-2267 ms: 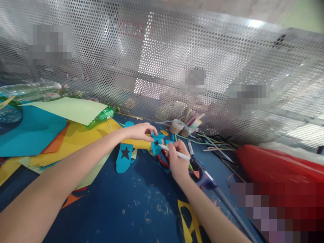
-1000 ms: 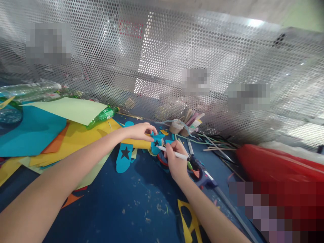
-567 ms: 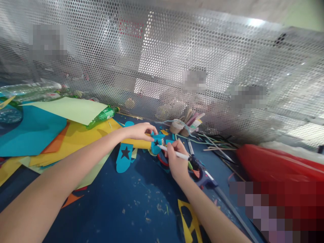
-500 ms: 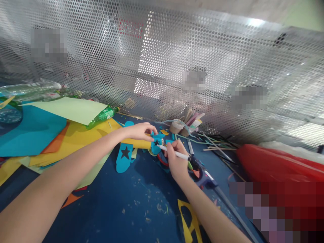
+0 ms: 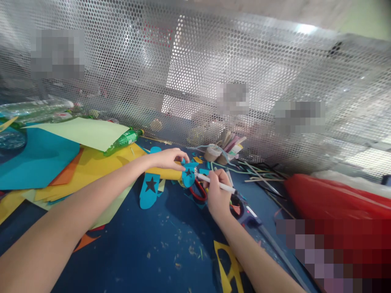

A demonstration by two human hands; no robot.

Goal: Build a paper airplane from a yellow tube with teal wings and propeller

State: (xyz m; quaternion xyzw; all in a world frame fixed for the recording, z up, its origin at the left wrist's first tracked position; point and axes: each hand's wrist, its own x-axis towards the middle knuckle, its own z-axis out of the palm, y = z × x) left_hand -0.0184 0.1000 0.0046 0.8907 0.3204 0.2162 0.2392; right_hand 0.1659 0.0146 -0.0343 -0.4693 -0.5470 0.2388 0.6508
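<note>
My left hand point(image 5: 169, 158) is curled over a toy plane with a yellow tube body point(image 5: 168, 173), steadying it on the blue tabletop. A blue paper wing point(image 5: 149, 199) on its near side bears a black star, and a smaller black star marks the blue tail piece point(image 5: 187, 180) at the right end. In my right hand point(image 5: 219, 194) I grip a white marker point(image 5: 227, 187), its tip pointing left, close to the right edge of the tail piece and apart from the star. Red-handled scissors point(image 5: 200, 198) lie partly hidden beneath the marker.
A dark blue glue gun point(image 5: 250, 217) lies right of my right hand. Coloured paper sheets point(image 5: 100, 162) and a green bottle point(image 5: 125, 140) are at the left. Cups of sticks point(image 5: 214, 152) stand against the perforated metal screen point(image 5: 137, 61). A red bag point(image 5: 330, 199) sits at the right.
My right hand has drawn the marker back to the right, off the star on the tail piece. More of the scissors' red handle shows. My left hand and the plane stay put.
</note>
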